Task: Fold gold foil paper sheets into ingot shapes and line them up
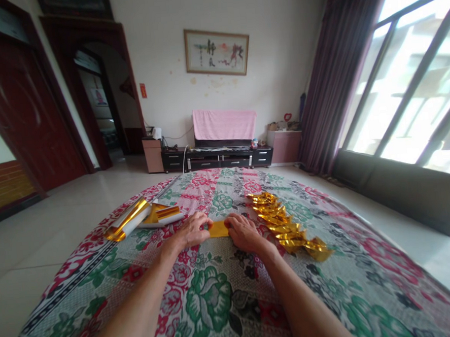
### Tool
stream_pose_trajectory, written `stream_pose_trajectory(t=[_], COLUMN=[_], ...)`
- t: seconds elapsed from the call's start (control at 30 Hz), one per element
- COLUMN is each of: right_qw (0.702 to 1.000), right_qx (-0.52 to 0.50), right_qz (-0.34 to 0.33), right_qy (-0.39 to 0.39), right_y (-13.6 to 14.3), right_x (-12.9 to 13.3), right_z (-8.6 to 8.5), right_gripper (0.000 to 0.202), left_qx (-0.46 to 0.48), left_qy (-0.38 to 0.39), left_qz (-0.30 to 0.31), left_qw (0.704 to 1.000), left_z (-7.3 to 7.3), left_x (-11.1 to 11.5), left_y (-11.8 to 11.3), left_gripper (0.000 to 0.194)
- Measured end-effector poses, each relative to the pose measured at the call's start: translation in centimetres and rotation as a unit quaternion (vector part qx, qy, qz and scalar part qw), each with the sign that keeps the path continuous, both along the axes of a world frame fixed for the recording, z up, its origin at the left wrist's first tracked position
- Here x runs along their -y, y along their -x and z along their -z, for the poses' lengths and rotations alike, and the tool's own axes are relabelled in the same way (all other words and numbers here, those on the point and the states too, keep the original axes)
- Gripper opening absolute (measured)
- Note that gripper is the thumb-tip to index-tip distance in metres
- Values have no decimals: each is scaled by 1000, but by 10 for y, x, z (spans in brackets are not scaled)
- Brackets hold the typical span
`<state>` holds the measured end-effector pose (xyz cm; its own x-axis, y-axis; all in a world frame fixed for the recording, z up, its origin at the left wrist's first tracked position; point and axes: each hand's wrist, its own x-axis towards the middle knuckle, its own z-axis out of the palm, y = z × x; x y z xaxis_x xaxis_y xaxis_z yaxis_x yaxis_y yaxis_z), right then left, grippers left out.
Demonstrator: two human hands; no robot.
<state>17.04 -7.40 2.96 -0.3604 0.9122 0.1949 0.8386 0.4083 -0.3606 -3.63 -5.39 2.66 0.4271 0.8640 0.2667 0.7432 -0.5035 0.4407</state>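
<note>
A small flat strip of gold paper (pixel 218 229) lies on the flowered cloth (pixel 208 301) in the middle. My left hand (pixel 194 230) has its fingers closed on the strip's left end. At the right end, my right hand (pixel 244 231) grips the same strip, fingers bent down onto it. A row of folded gold foil pieces (pixel 285 220) runs along the cloth to the right of my right hand. To the left of my left hand are rolled gold-and-white sheets (pixel 131 219) and a loose gold-and-white stack (pixel 162 213).
The cloth-covered surface has a rounded far edge. Beyond it stand a black low cabinet (pixel 224 158) with a pink cloth (pixel 225 124) above, and a pink side cabinet (pixel 285 146). A purple curtain (pixel 329 75) hangs by the window at the right.
</note>
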Motion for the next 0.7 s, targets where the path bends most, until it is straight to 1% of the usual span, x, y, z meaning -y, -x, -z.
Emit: stream_pose_trajectory(t=[0.13,0.27,0.43,0.7], right_qw=[1000,1000,999,998], right_qx=[-1,-7,-4,-4], right_qz=[9,17,23,20], right_qy=[-5,-25,-42,-54], right_y=[2,5,6,5], right_x=[-1,3,4,1], right_z=[2,1,5,9], right_gripper=[26,23,23,23], left_qx=[1,-2,-23,-22], left_qy=[-20,-57,-86,-93], left_qz=[-35,-72,-69,-60], left_qw=[999,996,994,994], left_z=[3,7,8,8], left_x=[0,1,3,3], left_y=[-7,-15,-16,-15], left_gripper=[15,22,24,26])
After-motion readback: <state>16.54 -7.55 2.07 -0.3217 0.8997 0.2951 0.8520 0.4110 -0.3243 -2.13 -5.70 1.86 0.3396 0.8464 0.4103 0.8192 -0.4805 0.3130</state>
